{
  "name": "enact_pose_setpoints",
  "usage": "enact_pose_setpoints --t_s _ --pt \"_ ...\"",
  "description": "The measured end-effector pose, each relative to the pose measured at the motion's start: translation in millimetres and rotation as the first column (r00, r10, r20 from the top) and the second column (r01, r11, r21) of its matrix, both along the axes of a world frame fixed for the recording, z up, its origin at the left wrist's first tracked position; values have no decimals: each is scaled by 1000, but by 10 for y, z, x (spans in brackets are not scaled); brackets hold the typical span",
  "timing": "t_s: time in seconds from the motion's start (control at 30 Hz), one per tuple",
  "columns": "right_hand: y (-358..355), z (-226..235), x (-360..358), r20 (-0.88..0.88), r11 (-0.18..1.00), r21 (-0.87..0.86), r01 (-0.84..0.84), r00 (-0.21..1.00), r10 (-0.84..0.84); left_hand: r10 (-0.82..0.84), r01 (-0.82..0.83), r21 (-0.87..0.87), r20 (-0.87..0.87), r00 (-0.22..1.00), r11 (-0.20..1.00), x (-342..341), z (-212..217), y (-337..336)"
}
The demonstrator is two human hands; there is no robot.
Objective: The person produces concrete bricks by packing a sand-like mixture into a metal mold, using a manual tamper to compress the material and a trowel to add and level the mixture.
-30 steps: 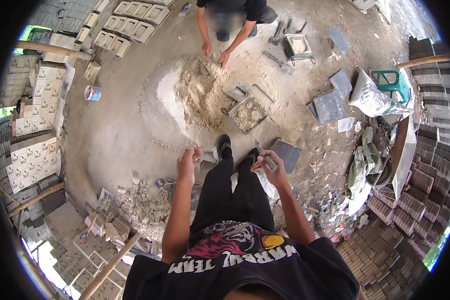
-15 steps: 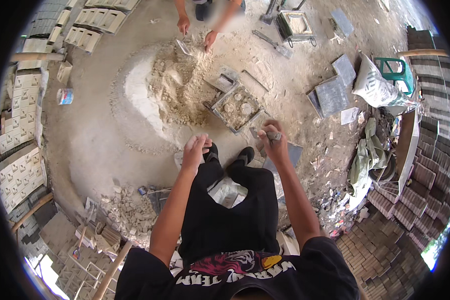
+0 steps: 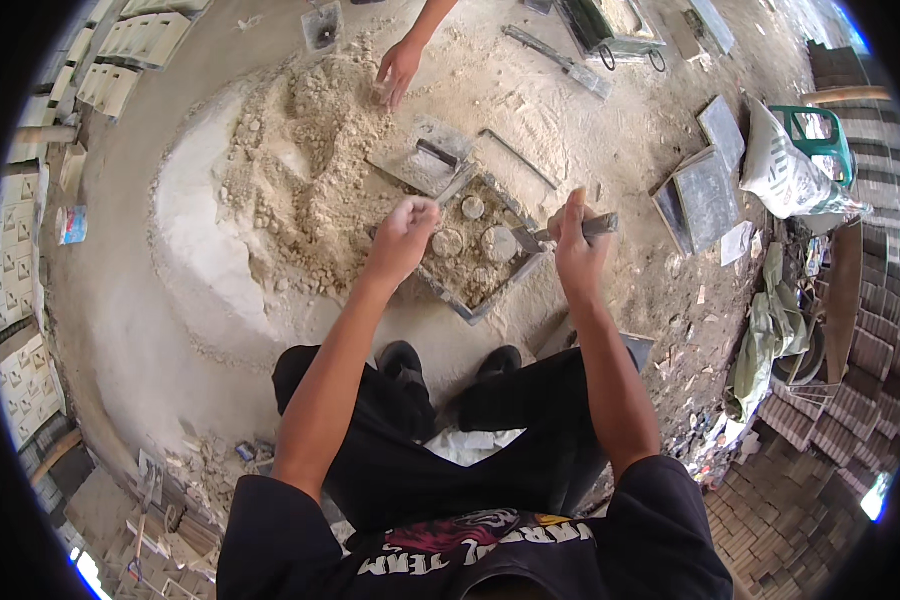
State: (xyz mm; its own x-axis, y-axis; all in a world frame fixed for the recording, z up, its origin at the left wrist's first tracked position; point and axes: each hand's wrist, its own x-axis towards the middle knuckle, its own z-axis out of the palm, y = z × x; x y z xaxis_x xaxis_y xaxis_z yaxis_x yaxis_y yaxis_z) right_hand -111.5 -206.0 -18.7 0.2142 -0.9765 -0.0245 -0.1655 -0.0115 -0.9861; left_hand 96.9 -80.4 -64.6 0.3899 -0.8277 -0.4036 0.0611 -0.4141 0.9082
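head view: left hand closed in a loose fist, hovering over the left edge of the square metal mould; can't tell if it holds anything. right hand grips a trowel, blade end over the mould's right side. mould sits on the ground just beside the sand pile, ahead of the person's feet. another person's hand touches the pile's far side.

Left hand loosely closed above square mould of sandy mix; right hand gripping metal trowel at its edge. Sand heap beyond, another person's hand touching it.
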Motion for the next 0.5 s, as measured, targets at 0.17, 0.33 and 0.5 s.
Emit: enact_pose_setpoints --t_s 0.17,0.33,0.5 --pt "-155 -174 177 7 994 -41 -100 995 100 -91 114 -52 329 940 992 -14 -51 -168" --pt "-172 -374 224 -131 987 12 -162 978 162 -79 41 75 613 786 996 73 -810 -24" --pt "-121 -327 332 -39 981 55 -189 981 191 -51 -42 162 534 844 986 166 -1305 35"
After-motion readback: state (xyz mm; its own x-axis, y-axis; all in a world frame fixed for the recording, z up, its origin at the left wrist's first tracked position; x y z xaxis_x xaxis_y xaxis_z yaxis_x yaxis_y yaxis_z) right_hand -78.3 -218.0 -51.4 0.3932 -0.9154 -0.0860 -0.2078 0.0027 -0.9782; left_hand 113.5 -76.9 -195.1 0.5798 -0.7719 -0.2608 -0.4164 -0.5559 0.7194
